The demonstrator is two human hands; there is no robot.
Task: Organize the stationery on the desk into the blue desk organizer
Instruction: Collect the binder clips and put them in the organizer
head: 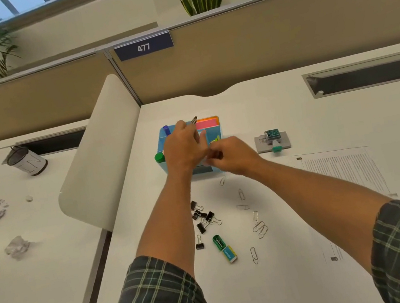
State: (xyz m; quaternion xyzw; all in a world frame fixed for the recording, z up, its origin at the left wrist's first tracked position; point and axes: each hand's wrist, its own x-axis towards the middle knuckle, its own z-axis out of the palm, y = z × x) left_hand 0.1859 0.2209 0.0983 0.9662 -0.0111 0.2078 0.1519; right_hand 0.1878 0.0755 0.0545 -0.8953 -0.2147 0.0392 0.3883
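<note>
The blue desk organizer [164,139] stands mid-desk, holding pink and orange sticky notes [206,123], a blue marker [166,130] and a green-capped item [159,157]. My left hand [182,149] is over it, pinching a thin dark pen [194,119] above the back compartments. My right hand [231,155] hovers at the organizer's front right, fingers curled; what it holds is hidden. Closer to me lie black binder clips [204,217], silver paper clips [259,229], a green sharpener [219,242] and an eraser [230,254].
A grey stapler-like item with a green pin box [273,141] sits right of the organizer. A printed sheet [345,179] lies at right. A white divider [98,156] separates the neighbouring desk, which holds a tipped cup [27,161] and crumpled paper [18,247].
</note>
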